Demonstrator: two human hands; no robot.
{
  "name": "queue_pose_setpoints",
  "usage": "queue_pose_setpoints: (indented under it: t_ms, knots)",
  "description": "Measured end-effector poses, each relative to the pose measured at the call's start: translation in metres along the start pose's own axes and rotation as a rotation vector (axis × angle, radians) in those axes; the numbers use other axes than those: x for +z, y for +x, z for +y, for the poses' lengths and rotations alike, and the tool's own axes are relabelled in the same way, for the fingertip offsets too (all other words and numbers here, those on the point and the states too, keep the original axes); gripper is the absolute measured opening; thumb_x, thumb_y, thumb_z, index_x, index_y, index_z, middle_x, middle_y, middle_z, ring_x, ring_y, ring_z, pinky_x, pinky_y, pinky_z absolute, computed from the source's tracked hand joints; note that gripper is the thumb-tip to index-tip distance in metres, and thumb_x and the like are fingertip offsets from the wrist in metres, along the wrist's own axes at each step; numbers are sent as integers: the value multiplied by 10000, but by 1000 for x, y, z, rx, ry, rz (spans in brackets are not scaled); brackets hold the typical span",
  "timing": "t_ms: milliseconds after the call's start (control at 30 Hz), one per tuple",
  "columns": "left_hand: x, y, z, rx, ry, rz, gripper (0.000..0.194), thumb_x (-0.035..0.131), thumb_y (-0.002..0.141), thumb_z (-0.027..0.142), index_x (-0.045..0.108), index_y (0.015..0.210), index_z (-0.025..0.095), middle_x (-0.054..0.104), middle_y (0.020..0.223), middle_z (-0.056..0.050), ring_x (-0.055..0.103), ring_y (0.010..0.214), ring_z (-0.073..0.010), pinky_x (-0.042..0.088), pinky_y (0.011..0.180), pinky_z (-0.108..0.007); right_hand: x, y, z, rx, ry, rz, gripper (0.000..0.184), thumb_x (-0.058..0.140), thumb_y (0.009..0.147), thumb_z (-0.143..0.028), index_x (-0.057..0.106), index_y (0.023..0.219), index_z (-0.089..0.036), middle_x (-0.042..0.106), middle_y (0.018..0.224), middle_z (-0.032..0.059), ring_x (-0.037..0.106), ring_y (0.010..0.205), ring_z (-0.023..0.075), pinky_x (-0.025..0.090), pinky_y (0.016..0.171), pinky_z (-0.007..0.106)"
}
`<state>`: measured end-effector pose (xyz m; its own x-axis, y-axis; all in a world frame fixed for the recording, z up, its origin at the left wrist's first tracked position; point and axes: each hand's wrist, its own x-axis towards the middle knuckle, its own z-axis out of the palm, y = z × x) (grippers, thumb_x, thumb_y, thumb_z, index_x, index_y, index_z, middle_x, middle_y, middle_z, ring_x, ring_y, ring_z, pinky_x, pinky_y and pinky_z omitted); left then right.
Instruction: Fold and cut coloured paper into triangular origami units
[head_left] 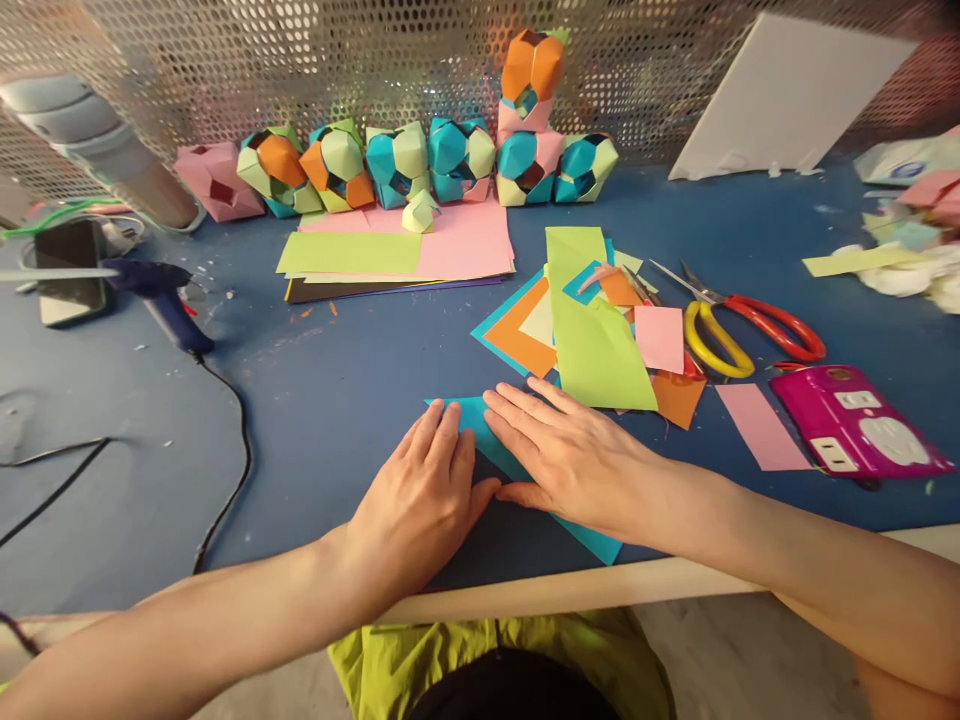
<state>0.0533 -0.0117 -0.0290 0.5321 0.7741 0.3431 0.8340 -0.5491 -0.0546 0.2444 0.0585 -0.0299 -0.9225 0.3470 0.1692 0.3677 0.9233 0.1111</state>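
Reaching in from the lower left, the bare left hand [424, 490] lies palm down, its fingers extended close together and its thumb angled toward the right. The bare right hand [566, 460] comes from the right with its forearm slanting inward, also palm down, fingers stretched out and slightly spread toward the upper left. The tips of the two thumbs meet or nearly meet. Both hands are unclenched, laid over a flat turquoise paper piece with pointed corners [486, 432], which sits on the blue tabletop [360, 350] close to its pale front edge; the hands cover much of it, so its full outline cannot be told. Just beyond the right fingers, a long light-green paper strip [600, 355] overlaps layered turquoise and orange sheets [517, 330]. Farther right lie scissors with yellow and red handles [718, 298], a pink paper rectangle [763, 428] and a magenta plastic device with white panels [814, 410]. Off to the left rests a dark-blue glue gun [161, 300]. At the back, multicoloured faceted paper forms [450, 150] line up before a perforated metal screen [300, 60].
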Motion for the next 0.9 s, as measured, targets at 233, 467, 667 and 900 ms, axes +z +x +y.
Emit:
queue_pose_setpoints:
  t_ms: [233, 467, 667, 900]
  knots:
    - [4, 1, -2, -33, 43, -55, 377, 482, 926, 346, 637, 1002, 11, 618, 1141, -303, 613, 1100, -403, 550, 863, -508, 2, -2, 0, -9, -4, -9, 628, 487, 933, -482, 559, 1272, 43, 519, 1360, 258, 483, 1285, 366, 417, 1059, 535]
    - [1, 10, -8, -6, 21, -115, 313, 472, 931, 364, 632, 917, 95, 634, 1125, -248, 636, 990, -352, 553, 756, -484, 1, 1, -4, 18, 3, 16, 649, 493, 927, -491, 533, 1303, 37, 511, 1371, 256, 499, 1266, 367, 395, 1065, 539]
    - [0, 13, -10, 19, 65, -141, 281, 510, 913, 355, 632, 974, 110, 634, 1195, -209, 633, 934, -325, 539, 710, -450, 3, 5, -12, 73, -15, -20, 773, 462, 903, -591, 468, 1367, 26, 496, 1401, 224, 476, 1274, 378, 365, 1067, 566]
    - [5, 12, -9, 17, 199, -115, 337, 544, 884, 406, 638, 884, 83, 640, 1102, -294, 640, 871, -349, 506, 704, -453, -8, -10, -13, 161, -247, -96, 878, 436, 882, -645, 551, 1221, 156, 607, 1194, 338, 564, 1176, 403, 337, 1096, 520]
